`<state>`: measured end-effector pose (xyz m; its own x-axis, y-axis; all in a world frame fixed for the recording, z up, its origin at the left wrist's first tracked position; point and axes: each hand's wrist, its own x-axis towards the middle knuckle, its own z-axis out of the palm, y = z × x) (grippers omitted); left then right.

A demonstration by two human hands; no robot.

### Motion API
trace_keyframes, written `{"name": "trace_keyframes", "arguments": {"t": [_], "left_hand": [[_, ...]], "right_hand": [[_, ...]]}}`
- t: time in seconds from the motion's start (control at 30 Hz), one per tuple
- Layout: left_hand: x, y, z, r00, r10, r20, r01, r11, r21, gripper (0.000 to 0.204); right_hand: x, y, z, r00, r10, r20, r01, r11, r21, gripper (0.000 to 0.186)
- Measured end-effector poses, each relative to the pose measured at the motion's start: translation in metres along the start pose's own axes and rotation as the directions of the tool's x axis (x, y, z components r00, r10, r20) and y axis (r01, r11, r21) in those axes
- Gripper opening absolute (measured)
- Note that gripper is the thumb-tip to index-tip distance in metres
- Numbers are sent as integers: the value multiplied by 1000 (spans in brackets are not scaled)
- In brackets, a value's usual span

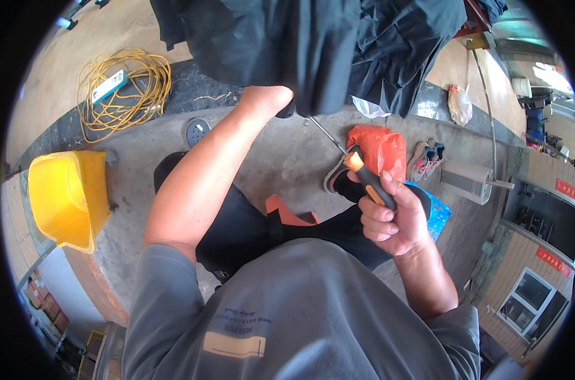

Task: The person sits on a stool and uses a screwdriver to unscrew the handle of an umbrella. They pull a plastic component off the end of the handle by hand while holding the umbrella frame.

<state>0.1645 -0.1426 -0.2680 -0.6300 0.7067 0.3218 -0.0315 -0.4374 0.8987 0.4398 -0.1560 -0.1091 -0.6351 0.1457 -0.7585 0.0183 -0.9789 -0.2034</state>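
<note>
My right hand is closed around the black-and-orange handle of a screwdriver. Its thin metal shaft slants up and left toward the hanging black cloth, and the tip is lost at the cloth's lower edge. My left arm reaches up to that same cloth. Only the wrist end of my left hand shows; folds hide the fingers. Beside it, a small dark rounded piece pokes out under the cloth, too little of it visible to name.
Left lie a coiled yellow cable with a blue-and-white power strip and a yellow plastic bin. Right of my legs are a red plastic bag, shoes and a pale box-like block. A salmon-coloured piece shows between my thighs.
</note>
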Motion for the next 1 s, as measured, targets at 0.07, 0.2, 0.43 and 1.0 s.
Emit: {"name": "trace_keyframes", "arguments": {"t": [0.07,0.2,0.43,1.0], "left_hand": [[-2,1,-2,974,-219,59,226,962,-153,8],[2,32,11,917,-378,130,391,915,-97,14],[-9,-8,-3,969,-182,166,165,980,109,12],[-9,26,16,801,-595,67,510,737,443,15]], "right_hand": [[2,9,-3,998,-6,66,3,998,55,47],[3,19,-7,995,-49,86,44,997,60,46],[2,20,-1,984,-135,-120,118,983,-142,38],[-4,-6,9,605,-510,612,0,-768,-640,42]]}}
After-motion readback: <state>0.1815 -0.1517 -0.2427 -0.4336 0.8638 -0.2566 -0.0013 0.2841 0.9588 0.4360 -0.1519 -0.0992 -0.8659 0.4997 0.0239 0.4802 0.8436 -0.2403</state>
